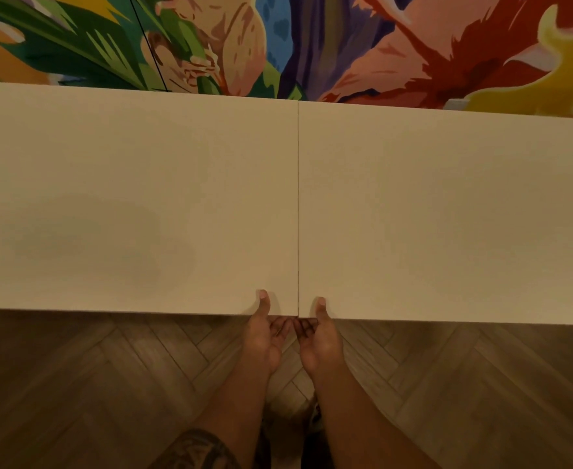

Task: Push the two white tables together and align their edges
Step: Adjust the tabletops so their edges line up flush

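Observation:
Two white tables stand side by side, the left table point(126, 198) and the right table point(447, 214), with only a thin dark seam between them. Their near edges line up almost flush at the seam. My left hand point(266, 333) grips the near corner of the left table, thumb on top and fingers curled underneath. My right hand point(318, 336) holds the near corner of the right table the same way. Both hands sit close together on either side of the seam.
A wall with a colourful painted mural point(278, 42) runs right behind the far edges of the tables. Herringbone wood floor point(109, 384) lies below the near edges, where I stand.

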Tool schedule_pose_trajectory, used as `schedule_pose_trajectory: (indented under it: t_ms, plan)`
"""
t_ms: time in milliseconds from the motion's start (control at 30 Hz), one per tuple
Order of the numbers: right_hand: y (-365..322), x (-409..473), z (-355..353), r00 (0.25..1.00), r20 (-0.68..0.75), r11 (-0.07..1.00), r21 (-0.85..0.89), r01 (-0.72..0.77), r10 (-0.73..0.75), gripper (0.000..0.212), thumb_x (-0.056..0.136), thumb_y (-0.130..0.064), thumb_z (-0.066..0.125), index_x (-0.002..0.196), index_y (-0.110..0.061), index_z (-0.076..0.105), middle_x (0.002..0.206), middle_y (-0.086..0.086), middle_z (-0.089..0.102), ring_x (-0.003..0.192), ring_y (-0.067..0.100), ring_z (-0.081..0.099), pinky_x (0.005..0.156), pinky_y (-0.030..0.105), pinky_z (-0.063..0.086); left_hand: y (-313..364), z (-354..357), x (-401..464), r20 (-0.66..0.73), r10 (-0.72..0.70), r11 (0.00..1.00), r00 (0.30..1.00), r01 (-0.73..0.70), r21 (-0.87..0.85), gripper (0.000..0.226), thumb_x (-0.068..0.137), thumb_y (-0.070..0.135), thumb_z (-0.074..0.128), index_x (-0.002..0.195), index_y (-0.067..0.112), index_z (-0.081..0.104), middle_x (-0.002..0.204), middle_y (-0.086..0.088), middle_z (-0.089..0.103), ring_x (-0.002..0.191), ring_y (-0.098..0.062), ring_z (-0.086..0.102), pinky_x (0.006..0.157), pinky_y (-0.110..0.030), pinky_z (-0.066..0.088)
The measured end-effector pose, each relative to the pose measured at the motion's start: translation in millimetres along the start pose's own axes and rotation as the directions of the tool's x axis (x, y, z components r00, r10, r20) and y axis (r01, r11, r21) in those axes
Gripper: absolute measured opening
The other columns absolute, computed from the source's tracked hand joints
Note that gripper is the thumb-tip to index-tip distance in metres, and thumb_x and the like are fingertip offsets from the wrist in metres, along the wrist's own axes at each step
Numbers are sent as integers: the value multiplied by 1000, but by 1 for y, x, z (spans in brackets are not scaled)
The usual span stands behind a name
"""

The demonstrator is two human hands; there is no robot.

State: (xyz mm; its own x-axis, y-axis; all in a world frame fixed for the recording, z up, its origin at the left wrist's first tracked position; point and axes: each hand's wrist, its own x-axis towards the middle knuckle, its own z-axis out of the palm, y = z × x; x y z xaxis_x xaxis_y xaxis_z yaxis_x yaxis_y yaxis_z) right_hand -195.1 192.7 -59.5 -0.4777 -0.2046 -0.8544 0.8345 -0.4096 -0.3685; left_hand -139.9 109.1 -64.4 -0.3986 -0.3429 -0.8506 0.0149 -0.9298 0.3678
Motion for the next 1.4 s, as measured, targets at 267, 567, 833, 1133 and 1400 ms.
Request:
schedule_pose_trajectory:
  t_ms: [267,567,833,1133,1400]
  plan:
    - [4,7,-2,999,1,999,-37,32,-32,37,96,-23,70,120,5,68,118,23,75,100,29,75,89,37,60,-8,4,4,-41,-5,1000,999,5,9,45,94,33,73,125,1,66,113,-20,76,103,-28,73,83,-34,59]
    - [8,8,-1,996,-55,989,-131,62,-70,46,96,-30,71,125,4,59,118,23,70,105,32,71,89,39,61,-10,1,11,-63,-11,1000,998,11,0,51,92,32,75,130,0,64,121,-27,73,98,-31,75,76,-38,62]
    - [9,9,2,989,-104,982,-166,87,-105,34,94,-30,73,109,-1,62,100,17,72,83,24,72,60,28,60,-11,0,11,-58,-8,1000,998,8,-2,52,93,32,73,131,-1,63,111,-21,74,92,-28,75,70,-36,62]
    - [6,5,1,994,-84,988,-140,63,-75,37,94,-29,73,112,2,63,98,18,74,66,19,77,53,24,59,-14,-2,9,-73,-7,1000,997,9,16,56,89,33,78,131,1,62,129,-27,68,109,-33,72,74,-36,63]
    - [11,7,1,994,-73,990,-127,68,-78,45,95,-31,72,120,5,65,105,22,76,80,26,78,60,29,62,-13,-1,10,-84,-18,1000,996,18,-3,57,88,30,79,132,1,60,114,-23,74,97,-29,76,65,-31,65]
